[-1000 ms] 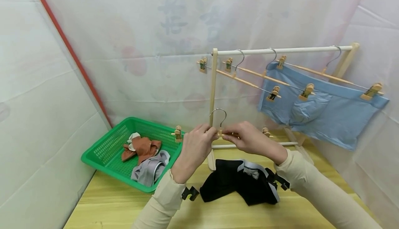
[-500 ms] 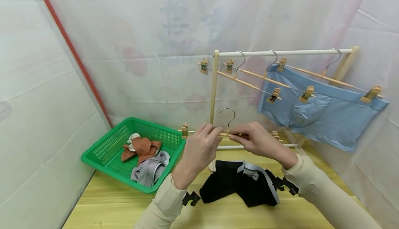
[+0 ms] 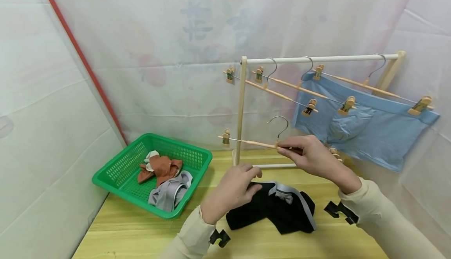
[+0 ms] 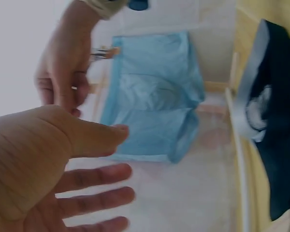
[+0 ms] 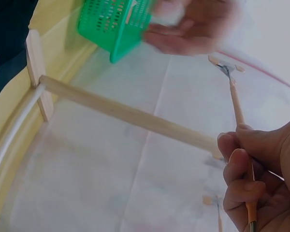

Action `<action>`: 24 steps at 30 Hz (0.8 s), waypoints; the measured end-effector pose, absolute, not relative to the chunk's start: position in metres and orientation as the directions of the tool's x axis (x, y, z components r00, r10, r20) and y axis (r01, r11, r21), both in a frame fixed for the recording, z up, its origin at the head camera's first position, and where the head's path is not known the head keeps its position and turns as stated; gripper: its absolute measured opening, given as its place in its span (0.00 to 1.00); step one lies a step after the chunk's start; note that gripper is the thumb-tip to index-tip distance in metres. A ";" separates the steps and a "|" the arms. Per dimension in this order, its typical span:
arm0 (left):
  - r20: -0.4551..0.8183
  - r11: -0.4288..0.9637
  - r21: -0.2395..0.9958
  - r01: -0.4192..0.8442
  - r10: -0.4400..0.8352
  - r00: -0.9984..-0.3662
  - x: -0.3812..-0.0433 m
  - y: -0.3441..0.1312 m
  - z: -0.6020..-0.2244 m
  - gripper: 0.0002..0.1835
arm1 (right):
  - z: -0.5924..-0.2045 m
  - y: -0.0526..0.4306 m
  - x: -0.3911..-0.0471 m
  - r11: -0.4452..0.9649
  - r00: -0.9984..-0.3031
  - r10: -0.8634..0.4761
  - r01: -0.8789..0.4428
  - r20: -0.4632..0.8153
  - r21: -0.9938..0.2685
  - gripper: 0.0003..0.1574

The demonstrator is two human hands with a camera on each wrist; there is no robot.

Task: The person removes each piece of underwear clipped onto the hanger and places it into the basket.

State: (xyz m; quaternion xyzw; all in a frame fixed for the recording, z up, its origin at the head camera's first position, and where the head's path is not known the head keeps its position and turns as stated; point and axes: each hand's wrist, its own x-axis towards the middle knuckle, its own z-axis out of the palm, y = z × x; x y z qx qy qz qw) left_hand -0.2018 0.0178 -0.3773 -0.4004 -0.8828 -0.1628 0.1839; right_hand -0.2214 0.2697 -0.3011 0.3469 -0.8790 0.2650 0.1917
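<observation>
My right hand (image 3: 311,157) grips a clip hanger (image 3: 258,144) by the wooden bar, just right of its metal hook. The hanger is held level in front of the rack, with one clip at each end. In the right wrist view, the fingers (image 5: 239,164) curl round the bar. My left hand (image 3: 232,190) holds nothing; its fingers are spread and bent a little, over the left part of the black underpants (image 3: 289,212). Those lie on the table with a grey waistband. In the left wrist view, the left thumb and fingers (image 4: 96,198) are apart from everything.
A white-railed rack (image 3: 338,59) stands at the back right. From it hang two bare clip hangers and one carrying light blue underpants (image 3: 373,125). At the left, a green basket (image 3: 102,176) holds brown (image 3: 163,168) and grey (image 3: 165,196) garments. The wooden table (image 3: 141,239) runs beneath.
My left hand has let go of the hanger and moved down towards the black underpants. My right hand has carried the hanger to the right and slightly up.
</observation>
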 end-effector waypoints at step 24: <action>-0.040 0.828 0.054 0.558 0.560 -0.828 -0.224 0.117 -0.474 0.51 | -0.297 0.310 -0.206 0.698 -0.699 -0.431 -0.659 0.571 -0.279 0.11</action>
